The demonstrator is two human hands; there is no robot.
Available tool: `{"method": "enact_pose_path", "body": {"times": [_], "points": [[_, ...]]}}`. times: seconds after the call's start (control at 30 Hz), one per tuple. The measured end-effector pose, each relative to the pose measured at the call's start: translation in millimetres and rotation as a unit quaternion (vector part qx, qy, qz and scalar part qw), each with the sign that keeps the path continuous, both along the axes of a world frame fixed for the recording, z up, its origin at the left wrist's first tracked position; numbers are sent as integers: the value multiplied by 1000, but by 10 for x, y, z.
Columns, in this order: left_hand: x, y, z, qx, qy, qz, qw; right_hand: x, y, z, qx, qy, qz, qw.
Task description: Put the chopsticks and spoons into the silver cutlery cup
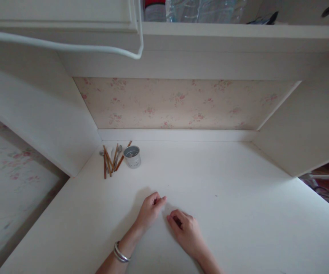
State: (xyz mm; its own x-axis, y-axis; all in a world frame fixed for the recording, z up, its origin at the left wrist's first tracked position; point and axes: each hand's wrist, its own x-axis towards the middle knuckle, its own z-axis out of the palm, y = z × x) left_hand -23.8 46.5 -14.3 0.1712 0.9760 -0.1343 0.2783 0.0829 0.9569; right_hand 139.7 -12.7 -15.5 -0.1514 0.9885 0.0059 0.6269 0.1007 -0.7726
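Observation:
My left hand (149, 209) rests on the white tabletop with its fingers curled in and thumb out to the right, holding nothing that I can see. Close to its right, my right hand (186, 230) is loosely curled too, with a small hollow between thumb and forefinger and nothing visible in it. The hands are apart. Beyond my left hand, a grey perforated utensil holder (133, 162) stands upright. Brown wooden chopsticks (104, 167) and metal spoons (120, 148) lie in a loose bunch beside it on the left. Neither hand touches them.
The white tabletop (238, 213) runs back to a low ledge below flowered wallpaper (164, 102). White side panels close it in left and right. Overhead, an open cupboard shelf (238, 31) holds clear plastic packaging (201, 10), and a white cabinet door (58, 15) hangs at upper left.

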Motion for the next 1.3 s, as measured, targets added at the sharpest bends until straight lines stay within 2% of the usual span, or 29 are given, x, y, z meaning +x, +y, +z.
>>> {"method": "enact_pose_path", "body": {"times": [0.87, 1.3], "points": [[-7, 2, -51, 0, -6, -1, 1000, -2, -2, 1, 5, -14, -1, 1000], [8, 4, 4, -10, -12, 4, 1000, 5, -11, 12, 3, -20, -2, 1000]]}}
